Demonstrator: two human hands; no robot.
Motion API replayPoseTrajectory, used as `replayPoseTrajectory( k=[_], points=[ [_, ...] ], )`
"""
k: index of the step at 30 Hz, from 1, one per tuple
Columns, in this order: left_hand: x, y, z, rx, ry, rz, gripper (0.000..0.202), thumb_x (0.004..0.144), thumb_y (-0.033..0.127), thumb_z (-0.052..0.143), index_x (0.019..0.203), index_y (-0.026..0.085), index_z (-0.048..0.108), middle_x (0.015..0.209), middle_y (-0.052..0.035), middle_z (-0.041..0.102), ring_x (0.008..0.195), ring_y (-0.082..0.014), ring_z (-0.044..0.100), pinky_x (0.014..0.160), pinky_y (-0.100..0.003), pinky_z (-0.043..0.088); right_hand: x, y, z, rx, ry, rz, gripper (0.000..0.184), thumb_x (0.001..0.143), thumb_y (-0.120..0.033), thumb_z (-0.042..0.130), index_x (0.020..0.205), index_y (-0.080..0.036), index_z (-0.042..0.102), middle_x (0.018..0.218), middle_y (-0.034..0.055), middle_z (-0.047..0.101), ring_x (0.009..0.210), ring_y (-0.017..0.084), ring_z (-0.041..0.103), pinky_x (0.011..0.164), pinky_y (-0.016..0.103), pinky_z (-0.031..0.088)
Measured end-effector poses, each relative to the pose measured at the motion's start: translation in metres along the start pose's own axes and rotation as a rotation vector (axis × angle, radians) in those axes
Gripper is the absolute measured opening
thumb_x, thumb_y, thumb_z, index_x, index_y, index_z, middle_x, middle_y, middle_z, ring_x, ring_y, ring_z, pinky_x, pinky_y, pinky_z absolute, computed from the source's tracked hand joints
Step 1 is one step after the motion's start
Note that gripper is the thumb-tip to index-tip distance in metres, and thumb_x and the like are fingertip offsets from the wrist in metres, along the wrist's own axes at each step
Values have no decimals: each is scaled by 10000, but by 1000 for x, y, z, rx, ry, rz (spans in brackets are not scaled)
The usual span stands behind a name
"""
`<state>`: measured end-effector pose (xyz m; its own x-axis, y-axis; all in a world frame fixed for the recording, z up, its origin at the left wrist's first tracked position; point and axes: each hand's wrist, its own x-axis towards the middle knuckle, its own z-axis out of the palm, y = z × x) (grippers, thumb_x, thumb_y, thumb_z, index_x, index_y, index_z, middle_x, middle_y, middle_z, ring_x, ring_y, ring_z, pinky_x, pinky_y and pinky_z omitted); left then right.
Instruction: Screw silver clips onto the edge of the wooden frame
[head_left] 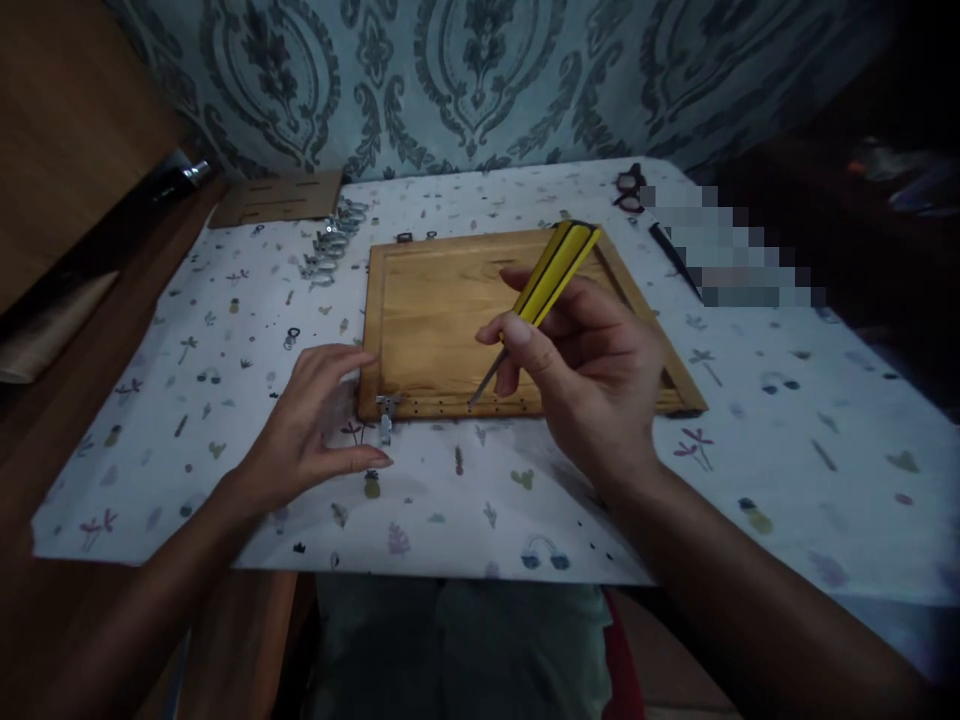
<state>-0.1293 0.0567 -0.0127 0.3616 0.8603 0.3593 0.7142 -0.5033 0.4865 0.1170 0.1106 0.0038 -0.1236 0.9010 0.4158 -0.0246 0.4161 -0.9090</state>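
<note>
My right hand (596, 360) is closed around a yellow and black screwdriver (555, 270). Its thin shaft points down to the left, with the tip at the near edge of a framed wooden panel (450, 320). My left hand (307, 430) is at the panel's near left corner, thumb and fingers spread, holding nothing. Its fingertips reach the panel's left edge; whether they touch it I cannot tell. Between thumb and fingers, a small metal hinge-like fitting (386, 415) sits at that corner, partly overhanging the edge. Small dark holes run along the panel's near edge.
Several similar metal fittings (330, 240) lie in a row at the back left, beside a piece of cardboard (277, 198). Scissors (630, 188) and a blurred-out packet (739, 255) lie at the back right. A patterned cloth (465, 530) covers the table.
</note>
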Motion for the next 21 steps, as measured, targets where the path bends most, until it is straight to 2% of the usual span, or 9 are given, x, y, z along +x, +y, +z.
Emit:
replayPoseTrajectory(
  k=[6,17,21],
  points=[
    [-8,0,11,79,-64,17,813,748,607,712,1412,283,371,1357,-121,468,1300,-317,420,1072,-500,436,-5,5,5,22,-28,28,196,926,-311,627,1109,-244,645,857,6,698,563,110,607,442,244,528],
    [-9,-1,12,75,-105,3,644,817,523,690,1334,241,431,1327,-116,493,1249,-278,461,1009,-436,478,-9,7,7,1,-49,87,176,928,-286,628,1098,-248,653,846,-2,694,502,87,584,420,233,518],
    [-8,1,13,50,-112,-19,572,840,487,677,1304,235,459,1312,-110,506,1243,-278,469,1011,-440,473,-9,9,7,-8,-56,91,186,930,-296,624,1108,-252,648,854,6,687,544,102,604,413,232,510]
  ],
)
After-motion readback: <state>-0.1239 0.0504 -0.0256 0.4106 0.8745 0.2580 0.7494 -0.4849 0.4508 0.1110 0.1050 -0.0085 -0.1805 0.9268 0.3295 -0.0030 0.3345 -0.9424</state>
